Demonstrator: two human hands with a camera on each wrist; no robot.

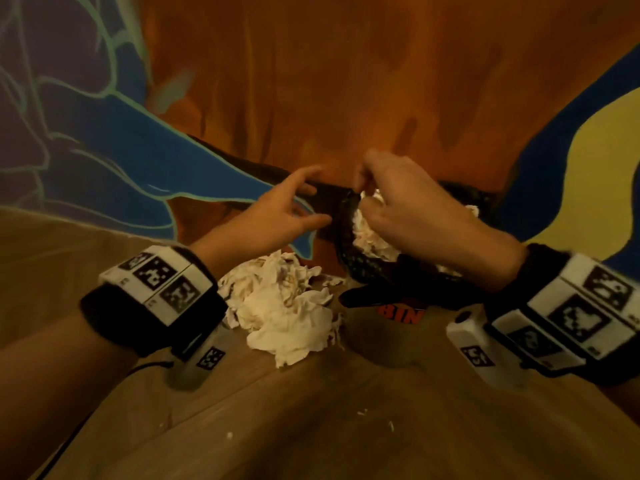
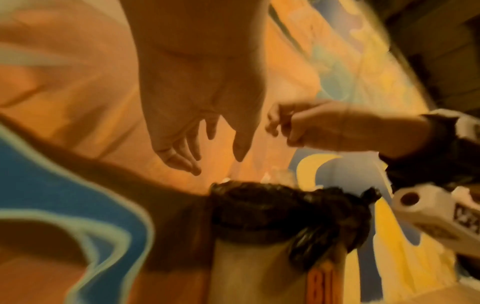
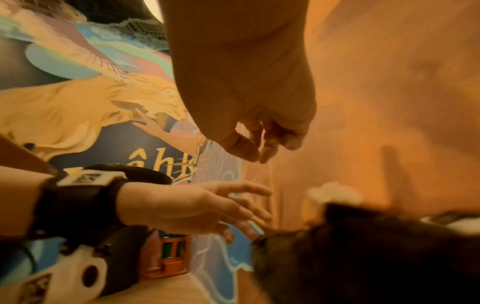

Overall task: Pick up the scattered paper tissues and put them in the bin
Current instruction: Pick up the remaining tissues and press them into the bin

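A pale bin with a black liner and an orange "BIN" label stands against the wall. Crumpled white tissues fill its top. Beside it on the left, a pile of crumpled tissues lies on the floor. My right hand hovers over the bin mouth, fingers loosely curled and holding nothing; the right wrist view shows this right hand empty. My left hand is open with fingers spread, just left of the bin rim. The left wrist view shows the left hand empty.
A painted mural wall rises right behind the bin. The floor is wood planks with small tissue scraps near me. A small orange object sits by the wall to the left.
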